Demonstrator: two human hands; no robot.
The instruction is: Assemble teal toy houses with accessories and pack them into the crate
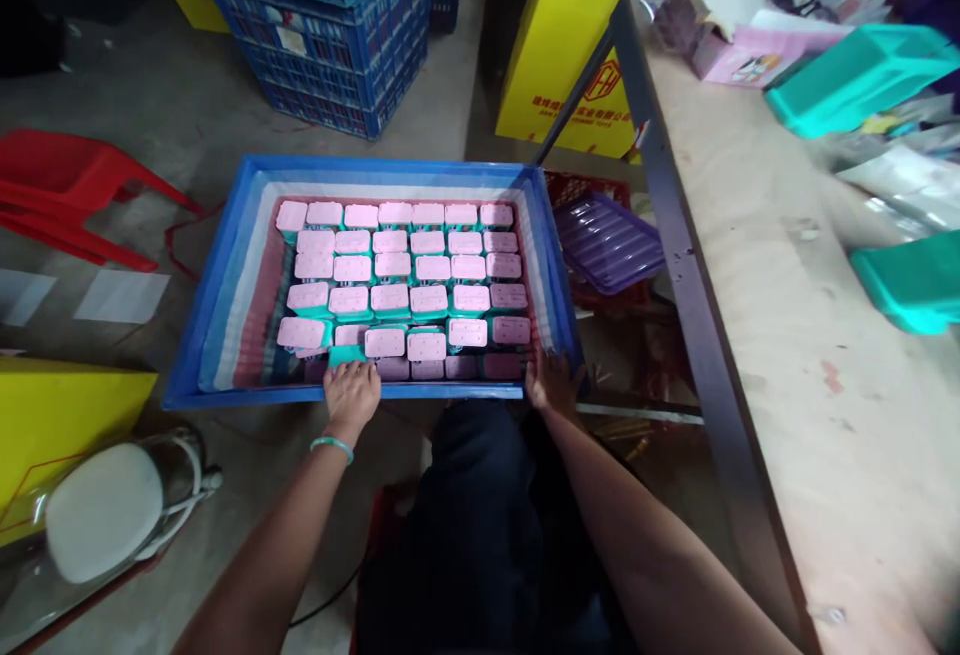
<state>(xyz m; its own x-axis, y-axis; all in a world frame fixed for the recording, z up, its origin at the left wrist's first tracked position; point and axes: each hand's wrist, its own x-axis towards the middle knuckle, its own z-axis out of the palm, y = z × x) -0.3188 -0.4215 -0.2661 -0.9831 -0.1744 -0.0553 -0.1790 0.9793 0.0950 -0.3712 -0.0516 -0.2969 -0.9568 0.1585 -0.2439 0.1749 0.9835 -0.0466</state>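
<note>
A blue plastic crate [206, 280] with a striped fabric lining sits in front of me. Inside it, rows of small boxes with pink tops and teal sides [390, 297] are packed close together. My left hand [351, 398] reaches over the crate's front rim, its fingers curled down onto a box showing a teal face [351, 354]; the fingertips are partly hidden. At the front right corner, my right hand [553, 385] grips the crate's rim, thumb on the inner side and fingers outside.
A worktable [750, 265] on the right bears teal plastic pieces [859, 75] and a pink carton [757, 55]. Stacked blue crates [330, 55] stand behind. A red stool [67, 185] and a white-seated chair [105, 513] are on the left. A purple basket [607, 240] lies beside the table leg.
</note>
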